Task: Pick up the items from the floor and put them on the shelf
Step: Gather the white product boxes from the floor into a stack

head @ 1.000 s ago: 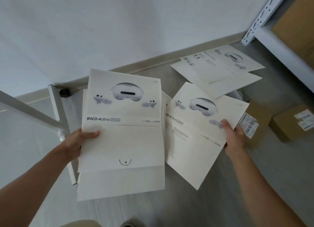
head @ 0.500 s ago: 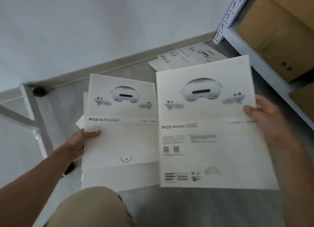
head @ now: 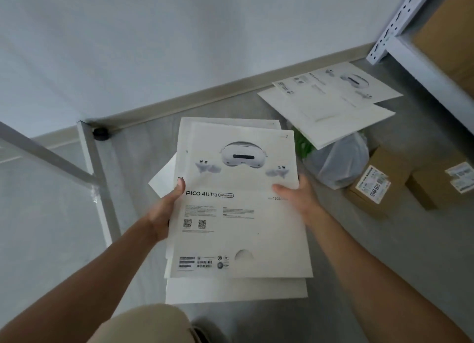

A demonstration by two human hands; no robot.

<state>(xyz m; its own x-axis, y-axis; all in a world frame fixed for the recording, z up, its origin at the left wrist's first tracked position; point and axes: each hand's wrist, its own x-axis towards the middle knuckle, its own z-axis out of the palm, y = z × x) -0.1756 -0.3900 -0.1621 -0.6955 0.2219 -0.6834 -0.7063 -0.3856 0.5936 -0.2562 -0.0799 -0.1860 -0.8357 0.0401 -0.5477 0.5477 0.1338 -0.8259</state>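
I hold a stack of white flat printed box sleeves (head: 238, 209), each showing a headset picture and the words PICO 4 Ultra, above the grey floor. My left hand (head: 164, 214) grips the stack's left edge, thumb on top. My right hand (head: 300, 199) grips its right edge, thumb on the top sleeve. Two more sleeves (head: 331, 98) lie on the floor near the wall. The white metal shelf (head: 420, 60) stands at the upper right.
A grey plastic bag (head: 341, 160) and two small brown cardboard boxes (head: 379, 183) (head: 441, 183) lie on the floor to the right. A large cardboard box (head: 451, 34) sits on the shelf. A grey table leg (head: 95, 173) stands at the left. My knee (head: 143, 324) shows at the bottom.
My right hand brought the sleeve it held leftward and laid it on top of the stack in my left hand. Both hands now hold one stack.
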